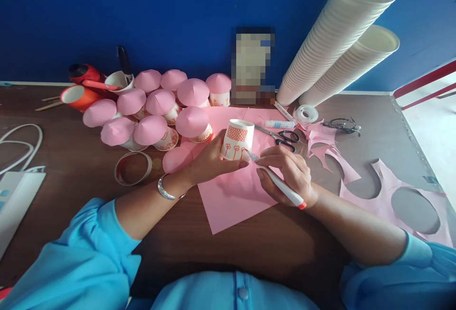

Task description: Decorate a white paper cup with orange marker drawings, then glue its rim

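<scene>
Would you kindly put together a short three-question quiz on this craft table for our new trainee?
1. True or false: the paper cup in the left hand is plain white.
2. What does the right hand hold in its grip?
A. scissors
B. marker
C. tape roll
3. What lies flat on the table beneath both hands?

Key
1. False: the cup bears red drawings.
2. B
3. The pink sheet of paper.
</scene>
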A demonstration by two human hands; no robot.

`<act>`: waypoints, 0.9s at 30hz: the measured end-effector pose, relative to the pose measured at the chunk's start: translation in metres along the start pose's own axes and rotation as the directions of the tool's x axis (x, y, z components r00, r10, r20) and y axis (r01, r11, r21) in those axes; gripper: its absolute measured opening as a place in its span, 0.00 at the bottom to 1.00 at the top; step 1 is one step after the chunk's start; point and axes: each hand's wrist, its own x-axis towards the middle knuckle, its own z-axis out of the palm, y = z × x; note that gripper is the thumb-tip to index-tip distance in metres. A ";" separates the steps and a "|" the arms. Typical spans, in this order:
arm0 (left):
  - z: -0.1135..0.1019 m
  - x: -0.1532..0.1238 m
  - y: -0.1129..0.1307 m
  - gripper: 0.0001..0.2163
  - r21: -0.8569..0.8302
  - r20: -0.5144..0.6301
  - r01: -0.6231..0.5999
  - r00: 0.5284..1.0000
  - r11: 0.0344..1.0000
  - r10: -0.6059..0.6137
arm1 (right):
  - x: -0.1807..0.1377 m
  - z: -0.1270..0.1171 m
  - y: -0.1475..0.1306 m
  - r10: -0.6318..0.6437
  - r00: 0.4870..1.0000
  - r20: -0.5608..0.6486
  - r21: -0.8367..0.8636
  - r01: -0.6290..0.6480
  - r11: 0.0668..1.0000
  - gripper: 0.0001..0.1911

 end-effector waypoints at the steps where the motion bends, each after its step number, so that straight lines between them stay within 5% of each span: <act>1: 0.000 0.000 0.000 0.30 0.000 -0.002 0.002 1.000 1.000 -0.002 | 0.000 0.000 0.000 0.001 1.000 0.002 0.003 -0.001 1.000 0.13; 27: 0.002 0.001 -0.002 0.31 0.028 -0.021 0.000 1.000 1.000 0.000 | 0.001 0.003 -0.003 -0.010 1.000 0.005 0.019 0.010 1.000 0.13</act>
